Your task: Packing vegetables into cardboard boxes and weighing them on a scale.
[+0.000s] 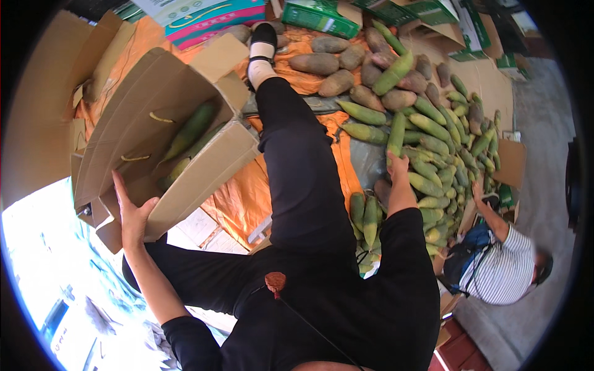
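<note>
An open cardboard box stands tilted at my left, with a few long green radishes inside. My left hand lies at the box's near end, thumb apart and fingers stretched out against the cardboard. To the right of my leg, my right hand is closed around the lower end of a green radish, which points away from me. A large heap of green radishes spreads beneath and beyond it. My right fingertips are partly hidden.
Reddish-brown tubers lie at the far side on an orange sheet. Green cartons and a pink-and-blue carton stand behind. At the right, another person in a striped shirt reaches toward the heap. My outstretched leg separates box and heap.
</note>
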`<action>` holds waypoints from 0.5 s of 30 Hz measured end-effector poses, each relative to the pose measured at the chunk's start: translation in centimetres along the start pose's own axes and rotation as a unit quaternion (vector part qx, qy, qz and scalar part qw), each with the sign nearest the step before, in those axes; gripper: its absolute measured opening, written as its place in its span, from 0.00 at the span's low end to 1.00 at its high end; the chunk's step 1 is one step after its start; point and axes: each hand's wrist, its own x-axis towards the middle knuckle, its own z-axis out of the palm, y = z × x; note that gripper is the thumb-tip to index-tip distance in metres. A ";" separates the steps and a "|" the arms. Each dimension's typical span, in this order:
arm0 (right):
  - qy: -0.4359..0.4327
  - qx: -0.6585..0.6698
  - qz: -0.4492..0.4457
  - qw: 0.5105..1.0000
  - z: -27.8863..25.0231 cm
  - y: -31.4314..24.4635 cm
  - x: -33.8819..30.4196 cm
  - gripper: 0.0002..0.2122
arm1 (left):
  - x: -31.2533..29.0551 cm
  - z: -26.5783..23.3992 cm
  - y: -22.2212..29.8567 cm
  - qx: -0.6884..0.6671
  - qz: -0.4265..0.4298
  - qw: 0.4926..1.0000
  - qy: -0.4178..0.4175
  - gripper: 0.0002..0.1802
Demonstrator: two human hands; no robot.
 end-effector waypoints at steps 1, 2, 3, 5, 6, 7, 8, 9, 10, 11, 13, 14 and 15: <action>-0.007 -0.001 0.003 1.000 0.7 -0.6 -0.7 0.45 | -0.1 -0.4 -0.2 0.004 0.007 1.000 -0.002 0.63; -0.015 -0.003 0.006 1.000 1.2 -1.0 -0.8 0.47 | -0.1 -0.7 -0.3 0.008 0.013 1.000 -0.004 0.63; -0.005 0.002 0.011 1.000 1.4 -0.6 0.0 0.47 | 0.1 -0.6 -0.3 0.013 0.004 1.000 0.012 0.63; -0.017 0.000 0.017 1.000 2.1 0.6 1.9 0.45 | 0.1 -0.7 -0.2 0.022 0.019 1.000 -0.008 0.63; -0.001 0.028 -0.021 0.999 0.5 2.3 5.4 0.43 | 0.9 0.1 -0.3 0.012 0.015 1.000 0.002 0.63; 0.020 0.051 -0.078 0.995 -1.3 3.8 8.6 0.43 | 1.7 1.2 -0.8 -0.001 0.017 1.000 -0.019 0.64; 0.042 0.099 -0.139 0.984 -1.5 4.7 10.3 0.38 | 1.9 1.6 -0.8 -0.002 0.015 0.999 -0.034 0.65; 0.033 0.059 -0.112 0.991 -0.4 4.9 10.2 0.33 | 1.5 1.2 -0.5 0.009 0.002 1.000 -0.013 0.65; 0.025 0.017 -0.084 0.996 0.7 4.6 9.8 0.29 | 1.0 0.6 -0.1 0.017 -0.017 1.000 -0.013 0.66; 0.008 0.013 -0.089 0.996 1.1 4.5 9.4 0.29 | 0.6 0.1 0.2 0.018 -0.032 0.999 -0.019 0.67; 0.000 0.042 -0.079 0.996 1.2 3.3 9.0 0.20 | 0.7 0.1 -0.1 0.017 -0.031 0.999 -0.009 0.69; -0.008 0.042 -0.081 0.996 1.8 2.4 8.1 0.20 | 0.7 0.1 0.2 0.022 -0.034 0.999 -0.012 0.69; -0.035 0.055 0.000 0.998 2.6 1.3 6.3 0.18 | 0.3 -0.1 0.6 0.030 -0.042 0.999 -0.011 0.70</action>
